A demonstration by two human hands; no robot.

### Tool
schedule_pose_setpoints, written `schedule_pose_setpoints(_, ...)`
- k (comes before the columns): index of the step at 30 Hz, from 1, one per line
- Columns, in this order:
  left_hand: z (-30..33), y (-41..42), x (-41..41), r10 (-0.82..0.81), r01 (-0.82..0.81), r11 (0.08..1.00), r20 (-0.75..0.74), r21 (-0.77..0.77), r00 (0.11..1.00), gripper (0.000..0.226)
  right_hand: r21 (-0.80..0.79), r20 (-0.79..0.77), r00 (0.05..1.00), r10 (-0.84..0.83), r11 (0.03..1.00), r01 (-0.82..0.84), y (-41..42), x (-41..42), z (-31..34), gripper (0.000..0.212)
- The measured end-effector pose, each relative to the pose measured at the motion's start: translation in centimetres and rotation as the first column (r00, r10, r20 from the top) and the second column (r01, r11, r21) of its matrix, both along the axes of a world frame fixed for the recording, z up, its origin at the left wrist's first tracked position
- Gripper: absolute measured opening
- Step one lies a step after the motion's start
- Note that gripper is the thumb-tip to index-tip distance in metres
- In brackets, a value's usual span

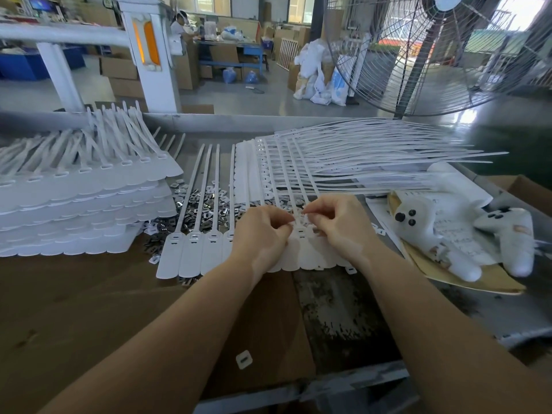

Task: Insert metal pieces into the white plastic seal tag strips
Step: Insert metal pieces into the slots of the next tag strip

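Observation:
A joined row of white seal tag strips (197, 252) lies flat on the table in front of me, thin tails running away. My left hand (263, 231) and my right hand (337, 225) meet over the head of one strip (300, 234) near the row's right end, fingers curled and pinching there. Whatever small piece sits between the fingertips is hidden. A heap of small metal pieces (206, 213) lies under and behind the strips.
Stacked sheets of tag strips (80, 204) stand at the left. More strips (358, 156) fan out behind my hands. White gloves (466, 231) lie on paper at the right. A loose white clip (244, 359) sits on the cardboard near me. A large fan (433, 55) stands beyond the table.

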State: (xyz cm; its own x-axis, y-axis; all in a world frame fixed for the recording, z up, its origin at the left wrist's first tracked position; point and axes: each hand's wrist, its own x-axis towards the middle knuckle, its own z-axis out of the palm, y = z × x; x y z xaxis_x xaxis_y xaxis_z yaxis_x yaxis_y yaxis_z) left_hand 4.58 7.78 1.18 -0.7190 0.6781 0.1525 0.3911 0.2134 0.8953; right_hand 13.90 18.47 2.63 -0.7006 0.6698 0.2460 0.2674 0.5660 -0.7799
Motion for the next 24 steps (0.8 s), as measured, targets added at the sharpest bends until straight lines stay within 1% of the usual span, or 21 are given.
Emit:
schedule_pose_setpoints(2, 0.2, -0.1, 0.1, 0.003, -0.004, 1.0, 0.019, 0.029, 1.0, 0.013, 0.099, 0.015, 1.0, -0.02, 0.995, 0.019, -0.3, 0.1, -0.2, 0.012)
schedule_pose_setpoints(5, 0.3, -0.2, 0.0, 0.026, -0.025, 0.999, -0.017, 0.047, 1.0, 0.012, 0.266, 0.043, 0.999, 0.02, 0.964, -0.03, -1.1, 0.3, -0.6, 0.01)
schedule_pose_setpoints(7, 0.3, -0.4, -0.2, 0.036, -0.035, 0.998, -0.012, 0.06, 0.999, 0.012, 0.325, 0.071, 0.996, 0.057, 0.943, -0.077, -1.7, 0.4, -0.8, 0.01)
schedule_pose_setpoints(10, 0.2, -0.7, -0.5, 0.045, -0.043, 0.997, -0.021, 0.06, 0.999, 0.013, 0.368, 0.102, 0.993, 0.067, 0.924, -0.1, -2.3, 0.7, -0.9, 0.011)
schedule_pose_setpoints(13, -0.1, -1.0, -0.6, 0.042, -0.04, 0.996, -0.013, 0.084, 0.999, 0.014, 0.369, 0.143, 0.986, 0.085, 0.92, -0.133, -2.6, 1.0, -0.8, 0.011)
schedule_pose_setpoints(17, -0.5, -1.1, -0.5, 0.048, -0.044, 0.998, -0.082, 0.047, 0.996, 0.017, 0.341, 0.161, 0.981, 0.105, 0.927, -0.155, -2.7, 1.2, -0.8, 0.014)
schedule_pose_setpoints(22, -0.6, -1.2, -0.2, 0.043, -0.041, 0.999, -0.143, 0.019, 0.989, 0.019, 0.198, 0.037, 0.999, -0.008, 0.98, 0.001, -2.6, 1.0, -1.2, 0.016)
schedule_pose_setpoints(24, -0.7, -1.2, -0.3, 0.038, -0.038, 0.999, -0.173, 0.004, 0.984, 0.017, 0.172, 0.016, 1.0, -0.024, 0.985, 0.021, -2.5, 0.8, -1.3, 0.016)
